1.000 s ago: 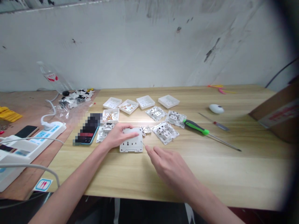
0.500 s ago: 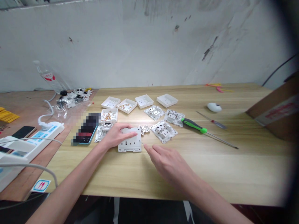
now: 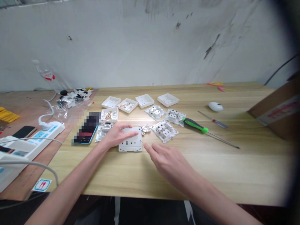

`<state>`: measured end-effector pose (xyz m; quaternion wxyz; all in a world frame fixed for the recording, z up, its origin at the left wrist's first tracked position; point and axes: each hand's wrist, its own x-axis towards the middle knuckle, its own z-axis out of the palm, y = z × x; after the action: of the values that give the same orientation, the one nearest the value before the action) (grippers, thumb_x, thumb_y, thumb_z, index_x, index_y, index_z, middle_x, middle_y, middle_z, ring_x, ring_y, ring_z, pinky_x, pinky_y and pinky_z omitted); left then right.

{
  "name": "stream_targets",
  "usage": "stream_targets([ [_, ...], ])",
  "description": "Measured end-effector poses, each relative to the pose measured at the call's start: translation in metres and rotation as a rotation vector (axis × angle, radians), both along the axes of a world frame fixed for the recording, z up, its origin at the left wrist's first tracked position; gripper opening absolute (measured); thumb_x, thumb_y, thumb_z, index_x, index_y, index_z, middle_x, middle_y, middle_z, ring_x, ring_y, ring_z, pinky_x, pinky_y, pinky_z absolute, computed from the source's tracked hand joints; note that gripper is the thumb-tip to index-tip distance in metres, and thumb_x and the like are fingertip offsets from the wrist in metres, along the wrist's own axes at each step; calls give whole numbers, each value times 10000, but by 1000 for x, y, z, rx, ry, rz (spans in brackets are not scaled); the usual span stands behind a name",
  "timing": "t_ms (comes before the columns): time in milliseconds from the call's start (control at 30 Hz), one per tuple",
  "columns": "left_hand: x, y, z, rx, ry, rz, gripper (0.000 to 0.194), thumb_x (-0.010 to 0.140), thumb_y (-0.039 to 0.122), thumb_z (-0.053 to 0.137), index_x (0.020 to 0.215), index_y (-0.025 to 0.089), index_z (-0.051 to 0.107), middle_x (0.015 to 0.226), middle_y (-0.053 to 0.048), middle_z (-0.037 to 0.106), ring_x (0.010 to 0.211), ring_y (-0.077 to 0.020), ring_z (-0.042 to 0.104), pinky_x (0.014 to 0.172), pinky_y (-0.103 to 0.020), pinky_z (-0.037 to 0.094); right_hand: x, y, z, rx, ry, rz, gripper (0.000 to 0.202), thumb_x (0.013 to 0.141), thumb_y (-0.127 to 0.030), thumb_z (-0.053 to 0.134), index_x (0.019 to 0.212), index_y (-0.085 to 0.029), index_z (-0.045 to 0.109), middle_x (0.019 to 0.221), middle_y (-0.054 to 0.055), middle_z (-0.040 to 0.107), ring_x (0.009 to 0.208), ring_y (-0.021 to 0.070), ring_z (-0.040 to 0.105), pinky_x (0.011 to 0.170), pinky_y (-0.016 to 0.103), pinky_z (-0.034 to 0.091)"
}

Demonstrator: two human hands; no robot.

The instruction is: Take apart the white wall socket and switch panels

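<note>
My left hand (image 3: 116, 135) grips a white socket plate (image 3: 130, 144) by its upper left part, thumb lying across its face. The plate rests on the wooden table. Just right of the plate is my right hand (image 3: 161, 156), its fingers closed in a pinch on something thin whose tip meets the plate's right edge; most of it is hidden. Behind the plate lies a small metal-and-white part (image 3: 145, 129). White socket plates with their insides showing (image 3: 164, 130) (image 3: 155, 112) lie to the right, and another (image 3: 101, 132) is left of my left hand.
Shallow white boxes (image 3: 144, 100) stand behind, one with brass parts (image 3: 109, 115). A green-black screwdriver (image 3: 195, 125), a smaller screwdriver (image 3: 219, 123) and a white oval object (image 3: 215, 107) lie right. Left are a phone (image 3: 87, 129) and a power strip (image 3: 44, 137); a cardboard box (image 3: 276, 109) stands far right.
The view has shifted very slightly. Both hands keep nearly the same places at the white socket plate, and nothing has been let go.
</note>
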<state>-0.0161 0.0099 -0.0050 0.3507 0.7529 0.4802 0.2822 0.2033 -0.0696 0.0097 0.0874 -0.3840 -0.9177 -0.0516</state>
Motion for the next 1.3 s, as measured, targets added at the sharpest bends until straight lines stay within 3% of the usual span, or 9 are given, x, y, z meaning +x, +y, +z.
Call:
stream_targets([
  [100, 0, 1, 0, 50, 8, 10, 260, 780, 417, 675, 839, 165, 698, 829, -21, 713, 710, -154, 635, 600, -238, 488, 0, 2, 1, 34, -44, 35, 348, 822, -6, 453, 1140, -61, 583, 751, 67, 621, 656, 175, 561, 520, 299, 272],
  [333, 0, 1, 2, 75, 35, 4, 239, 787, 402, 671, 833, 169, 698, 830, -16, 708, 718, -148, 633, 611, -236, 475, -3, 9, 11, -195, 22, -132, 281, 821, -46, 453, 996, -171, 634, 708, 18, 621, 517, 107, 423, 496, 295, 160],
  [567, 0, 1, 5, 138, 76, 15, 245, 784, 412, 668, 814, 170, 693, 812, -10, 701, 707, -148, 618, 630, -246, 457, -19, 19, 31, -80, -19, -59, 268, 786, 7, 396, 707, -148, 600, 589, 37, 588, 495, 107, 380, 521, 300, 167],
  [800, -4, 3, -1, 97, 25, 56, 284, 784, 444, 658, 814, 162, 678, 784, -13, 684, 666, -145, 603, 564, -230, 453, -20, 17, 49, -82, -46, -98, 229, 776, -26, 449, 664, -159, 597, 597, 32, 617, 461, 108, 408, 489, 298, 150],
  [900, -4, 1, -2, 114, 26, 66, 278, 807, 441, 642, 834, 166, 673, 794, -17, 685, 663, -145, 607, 560, -231, 464, -1, 5, 38, -50, 97, -126, 203, 855, -118, 461, 831, -186, 651, 651, 7, 633, 506, 117, 486, 489, 287, 184],
  [1033, 1, -8, 4, 418, 71, 2, 204, 861, 369, 615, 854, 167, 645, 834, -39, 679, 760, -159, 617, 702, -277, 493, 35, -8, 2, 54, 178, -144, 313, 915, -179, 416, 1175, -175, 591, 768, 30, 642, 655, 141, 572, 545, 264, 302],
  [1167, 8, -31, 12, 818, 228, -207, 93, 902, 246, 574, 913, 162, 611, 837, -54, 654, 790, -164, 593, 712, -294, 503, 61, -16, -27, 55, 53, -135, 378, 895, -145, 446, 1265, -166, 522, 849, 52, 600, 750, 163, 571, 616, 268, 388],
  [1300, 11, -55, 8, 1075, 469, -419, 181, 897, 91, 513, 1057, 135, 586, 928, -84, 669, 807, -176, 597, 734, -310, 531, 66, -19, -32, 96, 29, -149, 363, 887, -112, 439, 1234, -164, 533, 867, 66, 576, 738, 166, 548, 627, 276, 410],
])
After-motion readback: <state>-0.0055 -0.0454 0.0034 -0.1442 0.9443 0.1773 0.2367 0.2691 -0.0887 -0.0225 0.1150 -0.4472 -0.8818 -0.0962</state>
